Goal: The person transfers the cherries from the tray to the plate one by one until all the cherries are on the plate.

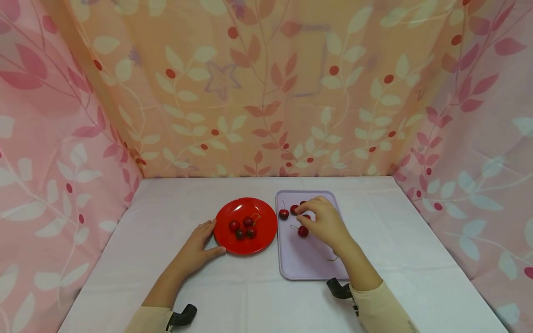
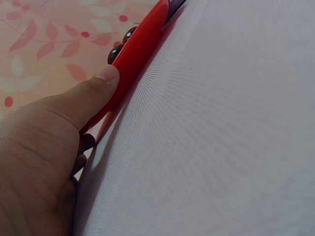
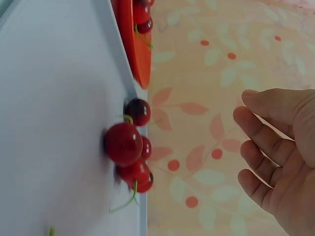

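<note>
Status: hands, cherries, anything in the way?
Left hand touching red plate; right hand empty over lilac tray. Cherries on both. No obstruction visible between plate and tray.

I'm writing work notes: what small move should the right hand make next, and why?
Probably lower the right hand toward a cherry on the lilac tray: the hand hovers above the tray, holding nothing, while the left hand touches the red plate.

My bench (image 1: 245, 296), white-covered: one red plate (image 1: 245, 246); one lavender tray (image 1: 300, 264), just beside it at three o'clock.
</note>
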Motion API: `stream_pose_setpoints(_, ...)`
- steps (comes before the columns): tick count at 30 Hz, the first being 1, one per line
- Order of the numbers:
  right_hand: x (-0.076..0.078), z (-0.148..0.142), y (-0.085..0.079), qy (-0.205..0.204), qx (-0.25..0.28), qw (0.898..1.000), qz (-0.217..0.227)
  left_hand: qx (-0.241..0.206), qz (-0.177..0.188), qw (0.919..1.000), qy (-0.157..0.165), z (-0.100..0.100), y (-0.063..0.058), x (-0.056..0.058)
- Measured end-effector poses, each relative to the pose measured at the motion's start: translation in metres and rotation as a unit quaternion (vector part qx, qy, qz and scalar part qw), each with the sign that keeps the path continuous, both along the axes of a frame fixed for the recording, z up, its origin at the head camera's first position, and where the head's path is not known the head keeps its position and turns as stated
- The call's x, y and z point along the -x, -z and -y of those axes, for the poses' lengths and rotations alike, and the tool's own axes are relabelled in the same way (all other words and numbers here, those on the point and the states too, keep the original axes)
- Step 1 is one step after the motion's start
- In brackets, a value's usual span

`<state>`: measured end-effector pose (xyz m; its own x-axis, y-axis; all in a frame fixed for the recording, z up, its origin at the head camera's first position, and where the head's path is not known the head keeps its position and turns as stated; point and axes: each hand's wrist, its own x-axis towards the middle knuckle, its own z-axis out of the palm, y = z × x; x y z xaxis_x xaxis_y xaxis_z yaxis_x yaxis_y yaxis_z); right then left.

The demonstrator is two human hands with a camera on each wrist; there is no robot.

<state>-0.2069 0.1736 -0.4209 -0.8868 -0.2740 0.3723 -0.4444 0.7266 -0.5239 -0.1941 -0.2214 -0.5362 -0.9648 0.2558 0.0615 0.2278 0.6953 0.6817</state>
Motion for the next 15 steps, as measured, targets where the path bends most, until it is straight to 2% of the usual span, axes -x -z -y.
stream_pose_setpoints(11,0.006,-0.026,0.004,0.021,-0.010,1.000,-0.001,-0.009,-0.001,0.9999,0.006,0.000,0.001,0.000)
stream_pose_setpoints(15,0.009,-0.032,0.003,0.034,-0.018,0.999,0.012,-0.011,-0.003,0.9999,0.006,0.001,0.001,0.000)
